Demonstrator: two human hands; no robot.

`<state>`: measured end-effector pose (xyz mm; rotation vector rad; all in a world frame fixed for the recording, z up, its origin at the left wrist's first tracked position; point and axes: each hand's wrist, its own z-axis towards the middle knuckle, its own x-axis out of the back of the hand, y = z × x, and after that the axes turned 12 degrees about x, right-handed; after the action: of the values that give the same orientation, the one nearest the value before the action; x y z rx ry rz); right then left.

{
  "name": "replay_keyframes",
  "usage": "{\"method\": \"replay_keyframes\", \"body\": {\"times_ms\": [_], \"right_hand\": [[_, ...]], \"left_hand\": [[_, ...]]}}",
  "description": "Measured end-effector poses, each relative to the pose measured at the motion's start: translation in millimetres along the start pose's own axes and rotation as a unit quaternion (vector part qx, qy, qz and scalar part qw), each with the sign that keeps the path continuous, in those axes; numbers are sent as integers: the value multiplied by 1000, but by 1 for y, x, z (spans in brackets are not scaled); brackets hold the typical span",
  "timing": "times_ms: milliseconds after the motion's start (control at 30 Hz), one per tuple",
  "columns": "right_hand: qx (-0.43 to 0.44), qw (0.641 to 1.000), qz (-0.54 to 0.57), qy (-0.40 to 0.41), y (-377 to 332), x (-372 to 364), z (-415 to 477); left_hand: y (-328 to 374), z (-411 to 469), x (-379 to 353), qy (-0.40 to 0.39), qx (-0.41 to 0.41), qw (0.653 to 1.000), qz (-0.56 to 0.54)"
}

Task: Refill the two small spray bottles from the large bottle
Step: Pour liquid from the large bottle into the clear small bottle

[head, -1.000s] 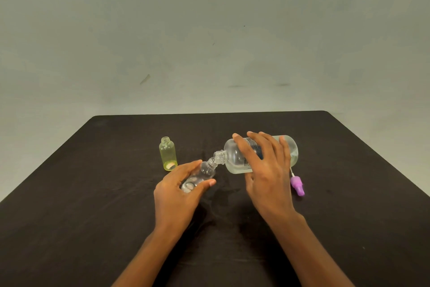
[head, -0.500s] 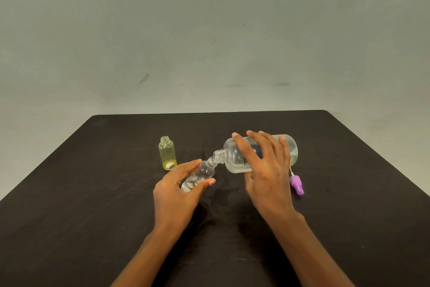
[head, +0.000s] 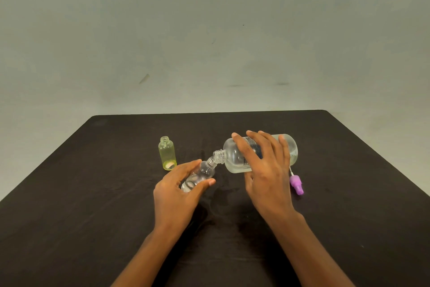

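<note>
Hardly anything has shifted since a second ago: both bottles and both hands sit almost exactly where they were, so the pour looks to be going on steadily. The large bottle is held nearly on its side above the desk, neck pointing down and to the left. Its open mouth meets the mouth of the small clear bottle, which leans up towards it. The right hand holds the large bottle with its fingers spread over the top of the body and the thumb tucked underneath. The left hand is curled round the lower half of the small clear bottle, thumb on the near side, and some liquid seems to lie in its base. Just to the left, apart from the hands, the yellow-green spray bottle stands upright with no cap and looks unfilled. A purple spray cap with its dip tube lies on the desk beside the right hand. My worry is the two narrow mouths: should either hand drift or the big bottle tip further, liquid could run over the neck onto the desk. The desk between the hands already looks darker, perhaps damp, though I cannot tell.
</note>
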<state>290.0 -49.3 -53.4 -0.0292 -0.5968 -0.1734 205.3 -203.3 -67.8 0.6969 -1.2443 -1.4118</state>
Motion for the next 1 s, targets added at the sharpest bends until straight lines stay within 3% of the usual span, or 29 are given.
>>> {"method": "replay_keyframes", "body": {"times_ms": [1000], "right_hand": [[4,1000,-1,6,0,0,1]], "left_hand": [[2,-1,1,-5,1,1000,5]]}}
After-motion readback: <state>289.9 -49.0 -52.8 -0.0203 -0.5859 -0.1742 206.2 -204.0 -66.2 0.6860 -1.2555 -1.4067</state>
